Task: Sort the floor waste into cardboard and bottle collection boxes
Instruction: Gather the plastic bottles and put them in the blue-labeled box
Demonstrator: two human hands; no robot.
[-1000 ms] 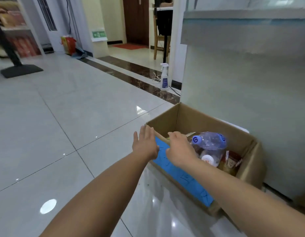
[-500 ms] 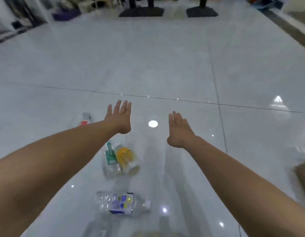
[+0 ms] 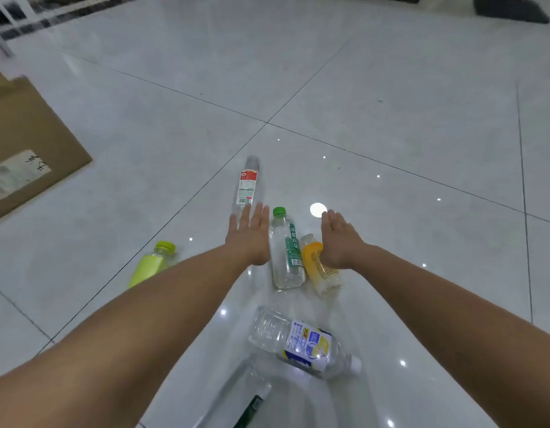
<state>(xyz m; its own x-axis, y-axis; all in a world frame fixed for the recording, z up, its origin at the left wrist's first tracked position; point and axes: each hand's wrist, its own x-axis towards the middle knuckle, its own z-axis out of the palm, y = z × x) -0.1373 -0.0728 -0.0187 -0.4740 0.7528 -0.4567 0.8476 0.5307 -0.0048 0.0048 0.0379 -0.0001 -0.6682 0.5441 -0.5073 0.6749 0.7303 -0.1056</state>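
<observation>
Six plastic bottles lie on their sides on the glossy tiled floor [image 3: 391,88]. Both hands reach out over the middle of the group with fingers straight and close together, holding nothing.

The left hand [image 3: 249,239] covers the near end of a clear red-labelled bottle [image 3: 247,183], which points away toward twelve o'clock. The right hand [image 3: 341,242] overlaps an orange bottle [image 3: 320,270]. Whether either hand touches a bottle cannot be told.

Between the hands lies a green-capped bottle [image 3: 286,254], just beside the orange one. A yellow-green bottle [image 3: 151,264] sits at nine o'clock of the left hand. At six o'clock lie a blue-and-yellow-labelled bottle [image 3: 304,344] and, nearer still, a dark-labelled bottle [image 3: 245,396].

A brown cardboard piece [image 3: 26,134] with a white sticker lies at ten o'clock, well apart from the bottles.
</observation>
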